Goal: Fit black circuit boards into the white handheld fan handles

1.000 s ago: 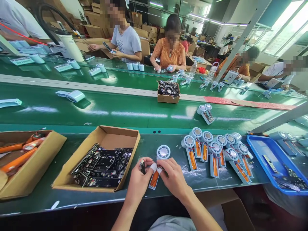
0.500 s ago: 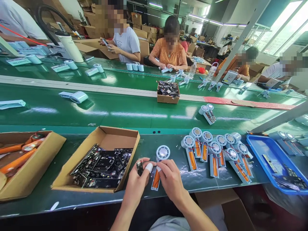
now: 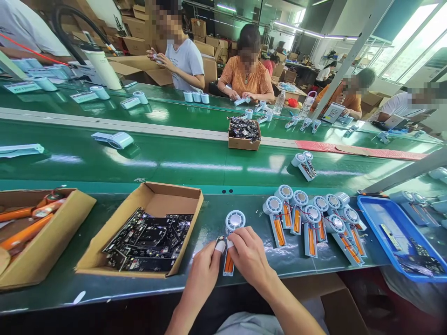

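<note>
As the left hand (image 3: 206, 274), fingertips capped white, brings down the small black circuit board (image 3: 220, 240) it pinched clear of the bench half a second earlier, the board now meets the pale plastic fan shell (image 3: 234, 220) with its orange battery, gripped by the right hand (image 3: 249, 258). At left sits a brown cardboard box of black boards (image 3: 174, 190); at right lies a row of matching fan shells (image 3: 310, 218).

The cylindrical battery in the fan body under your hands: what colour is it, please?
Orange; the head view shows the cylindrical battery best.
</note>
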Demonstrator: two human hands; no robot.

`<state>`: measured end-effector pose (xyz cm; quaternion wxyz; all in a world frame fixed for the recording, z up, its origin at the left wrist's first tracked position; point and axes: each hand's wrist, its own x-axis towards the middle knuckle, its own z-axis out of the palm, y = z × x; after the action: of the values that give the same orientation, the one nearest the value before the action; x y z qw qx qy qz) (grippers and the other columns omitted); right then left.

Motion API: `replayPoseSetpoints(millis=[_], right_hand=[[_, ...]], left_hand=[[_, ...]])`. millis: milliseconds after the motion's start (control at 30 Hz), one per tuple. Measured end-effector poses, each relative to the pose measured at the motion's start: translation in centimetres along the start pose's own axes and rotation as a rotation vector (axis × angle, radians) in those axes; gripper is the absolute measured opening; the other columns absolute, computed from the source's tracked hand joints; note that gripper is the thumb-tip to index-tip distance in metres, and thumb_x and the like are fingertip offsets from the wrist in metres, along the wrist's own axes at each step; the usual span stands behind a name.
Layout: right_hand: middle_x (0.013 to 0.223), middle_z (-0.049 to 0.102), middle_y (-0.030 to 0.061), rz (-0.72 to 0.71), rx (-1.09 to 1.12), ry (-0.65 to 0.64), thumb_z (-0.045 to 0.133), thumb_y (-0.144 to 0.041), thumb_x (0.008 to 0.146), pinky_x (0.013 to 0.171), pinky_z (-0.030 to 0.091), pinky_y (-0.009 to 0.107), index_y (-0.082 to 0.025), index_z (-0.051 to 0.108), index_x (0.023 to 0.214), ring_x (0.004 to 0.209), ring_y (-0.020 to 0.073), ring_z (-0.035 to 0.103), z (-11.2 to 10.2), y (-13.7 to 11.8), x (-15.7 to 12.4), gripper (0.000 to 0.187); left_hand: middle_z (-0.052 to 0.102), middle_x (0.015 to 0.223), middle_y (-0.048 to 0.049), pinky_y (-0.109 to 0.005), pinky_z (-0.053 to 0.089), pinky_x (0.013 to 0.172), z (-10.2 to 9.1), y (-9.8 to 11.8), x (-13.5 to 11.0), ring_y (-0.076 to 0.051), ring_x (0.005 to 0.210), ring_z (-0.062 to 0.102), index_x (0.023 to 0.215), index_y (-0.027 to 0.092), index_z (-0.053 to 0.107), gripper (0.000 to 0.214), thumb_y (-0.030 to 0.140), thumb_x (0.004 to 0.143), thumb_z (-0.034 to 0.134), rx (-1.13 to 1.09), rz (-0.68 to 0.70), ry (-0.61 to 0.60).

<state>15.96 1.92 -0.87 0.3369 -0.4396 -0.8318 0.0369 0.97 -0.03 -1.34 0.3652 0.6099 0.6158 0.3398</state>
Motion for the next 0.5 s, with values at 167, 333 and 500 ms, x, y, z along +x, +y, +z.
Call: replayPoseSetpoints(millis=[167, 333, 500], right_hand=[[0.083, 0.063, 0.0056, -0.005, -0.079, -0.076, 0.045, -0.006, 0.095, 0.064, 0.044, 0.034, -0.020, 0.062, 0.088, 0.073, 0.0217, 0.052, -0.14, -0.21, 0.34, 0.023], [0.079, 0.061, 0.0049, -0.025, -0.177, -0.117, 0.046, -0.005, 0.096, 0.063, 0.041, 0.034, -0.020, 0.059, 0.080, 0.071, 0.0214, 0.050, 0.02, -0.37, 0.44, 0.026], [0.075, 0.058, 0.0036, -0.033, -0.243, -0.106, 0.049, -0.003, 0.093, 0.059, 0.040, 0.034, -0.020, 0.057, 0.073, 0.068, 0.0207, 0.050, 0.26, -0.56, 0.58, 0.027]], left_hand=[[0.063, 0.064, -0.0036, -0.031, 0.045, 0.058, 0.25, -0.03, 0.11, -0.023, 0.060, 0.060, 0.071, 0.026, 0.053, 0.031, 0.037, 0.093, 0.033, 0.054, 0.063, 0.003], [0.057, 0.062, -0.0016, -0.032, 0.041, 0.056, 0.55, -0.39, 0.12, -0.022, 0.057, 0.057, 0.068, 0.029, 0.043, 0.028, 0.033, 0.093, 0.031, 0.141, 0.113, 0.035], [0.055, 0.063, -0.0011, -0.033, 0.035, 0.053, 0.90, -0.68, -0.34, -0.023, 0.055, 0.056, 0.070, 0.029, 0.039, 0.023, 0.027, 0.092, 0.032, 0.230, 0.128, 0.055]])
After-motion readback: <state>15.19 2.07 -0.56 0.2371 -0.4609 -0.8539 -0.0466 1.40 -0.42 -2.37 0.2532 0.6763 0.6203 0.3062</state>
